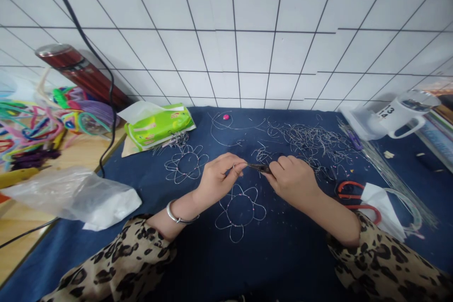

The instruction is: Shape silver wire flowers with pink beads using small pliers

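My left hand is closed in a pinch on a thin wire just above the blue cloth. My right hand grips small dark pliers whose tip meets the wire at my left fingertips. Below both hands lies a wire flower frame with small pink beads. A second wire flower lies to the left. A silver bangle sits on my left wrist.
A tangle of loose wire spreads behind my hands. Red-handled scissors and white tissue lie right, a white mug far right. A green wipes pack, plastic bag, coloured pipe cleaners and a red flask stand left.
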A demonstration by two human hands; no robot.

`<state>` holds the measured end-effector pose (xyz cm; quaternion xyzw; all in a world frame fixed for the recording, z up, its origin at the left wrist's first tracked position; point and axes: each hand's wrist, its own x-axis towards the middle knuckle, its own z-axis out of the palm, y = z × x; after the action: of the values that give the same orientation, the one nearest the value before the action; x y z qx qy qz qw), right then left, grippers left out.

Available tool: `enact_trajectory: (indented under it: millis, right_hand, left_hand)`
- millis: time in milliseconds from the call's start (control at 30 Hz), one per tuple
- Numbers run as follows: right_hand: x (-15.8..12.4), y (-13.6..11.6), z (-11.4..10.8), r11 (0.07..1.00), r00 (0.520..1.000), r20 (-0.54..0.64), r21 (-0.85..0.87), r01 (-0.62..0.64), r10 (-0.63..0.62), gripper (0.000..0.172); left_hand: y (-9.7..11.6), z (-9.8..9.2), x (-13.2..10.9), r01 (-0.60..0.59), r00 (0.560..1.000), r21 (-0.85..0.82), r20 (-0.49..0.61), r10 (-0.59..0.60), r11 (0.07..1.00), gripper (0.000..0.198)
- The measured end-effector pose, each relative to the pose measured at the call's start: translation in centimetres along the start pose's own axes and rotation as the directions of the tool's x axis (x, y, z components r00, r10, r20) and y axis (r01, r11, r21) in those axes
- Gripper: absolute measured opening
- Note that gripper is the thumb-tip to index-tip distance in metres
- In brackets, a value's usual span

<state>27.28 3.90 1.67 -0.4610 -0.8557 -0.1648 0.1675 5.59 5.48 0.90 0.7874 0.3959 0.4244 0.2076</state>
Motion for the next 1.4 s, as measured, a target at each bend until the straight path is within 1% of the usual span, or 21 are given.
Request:
enact_trajectory:
  millis: [200, 400, 533, 633, 700, 800, 900, 967, 1033, 1067, 1100, 1133, 1167, 1233, 1333, 1400]
  right_hand:
    - [-0.1, 0.1, 0.1, 1.0, 1.0, 0.012, 0.0, 0.006, -0.006, 0.026]
    - [-0.2, 0.0, 0.1, 1.0, 1.0, 0.02, 0.029, 0.01, -0.01, 0.027]
    - [-0.2, -0.2, 0.2, 0.998, 1.0, 0.017, 0.069, -0.001, 0.0, 0.03]
    - [-0.1, -0.3, 0.3, 0.997, 1.0, -0.002, 0.075, 0.0, 0.0, 0.03]
    - [-0.1, -0.2, 0.4, 0.998, 1.0, -0.028, 0.063, 0.011, -0.009, 0.03]
    - [-0.1, 0.1, 0.5, 0.999, 0.997, -0.071, 0.038, 0.032, -0.03, 0.029]
    - [-0.1, 0.4, 0.5, 0.998, 0.993, -0.1, 0.017, 0.063, -0.061, 0.029]
    - [-0.2, 0.5, 0.5, 0.997, 0.991, -0.108, 0.01, 0.08, -0.078, 0.029]
    - [-0.2, 0.6, 0.5, 0.996, 0.99, -0.109, 0.017, 0.086, -0.084, 0.029]
    - [-0.2, 0.6, 0.5, 0.996, 0.991, -0.109, 0.029, 0.086, -0.083, 0.029]
    - [-0.2, 0.5, 0.6, 0.996, 0.991, -0.106, 0.044, 0.081, -0.076, 0.029]
    - [-0.2, 0.5, 0.7, 0.995, 0.993, -0.1, 0.061, 0.073, -0.066, 0.03]
    - [-0.1, 0.4, 0.8, 0.995, 0.995, -0.089, 0.077, 0.061, -0.054, 0.031]
    - [-0.1, 0.3, 0.9, 0.995, 0.998, -0.059, 0.096, 0.032, -0.026, 0.032]
    - [-0.1, 0.2, 1.0, 0.995, 0.999, -0.034, 0.099, -0.003, 0.006, 0.034]
    - [0.0, 0.2, 0.9, 0.995, 0.999, -0.031, 0.096, -0.024, 0.027, 0.034]
  left_hand:
    - [-0.2, 0.1, 0.0, 0.014, 1.0, -0.017, -0.004, -0.014, 1.0, 0.012]
    - [0.0, -0.1, 0.1, 0.024, 0.999, -0.035, 0.031, -0.023, 0.999, 0.013]
    - [0.6, -0.1, 0.1, 0.103, 0.995, -0.077, 0.016, -0.102, 0.992, 0.015]
    - [0.9, 0.1, -0.1, 0.212, 0.977, -0.2, 0.015, -0.213, 0.957, 0.017]
    - [1.0, 0.4, -0.2, 0.31, 0.949, -0.333, 0.046, -0.313, 0.891, 0.018]
    - [1.1, 0.8, -0.2, 0.424, 0.895, -0.529, 0.118, -0.431, 0.735, 0.019]
    - [1.4, 0.9, -0.2, 0.513, 0.835, -0.641, 0.217, -0.506, 0.571, 0.018]
    - [1.6, 1.0, -0.2, 0.546, 0.806, -0.7, 0.289, -0.516, 0.461, 0.018]
    - [1.7, 1.1, -0.3, 0.54, 0.803, -0.757, 0.333, -0.494, 0.368, 0.018]
    - [1.7, 1.1, -0.4, 0.528, 0.81, -0.778, 0.34, -0.477, 0.341, 0.018]
    - [1.6, 1.2, -0.4, 0.516, 0.818, -0.787, 0.336, -0.467, 0.337, 0.017]
    - [1.5, 1.3, -0.5, 0.503, 0.827, -0.786, 0.318, -0.464, 0.36, 0.017]
    - [1.4, 1.4, -0.5, 0.487, 0.839, -0.771, 0.285, -0.463, 0.409, 0.017]
    - [1.1, 1.4, -0.5, 0.442, 0.871, -0.699, 0.186, -0.455, 0.562, 0.017]
    - [1.0, 1.2, -0.5, 0.351, 0.918, -0.506, 0.019, -0.396, 0.788, 0.017]
    - [1.1, 0.9, -0.6, 0.286, 0.941, -0.368, -0.069, -0.332, 0.885, 0.016]
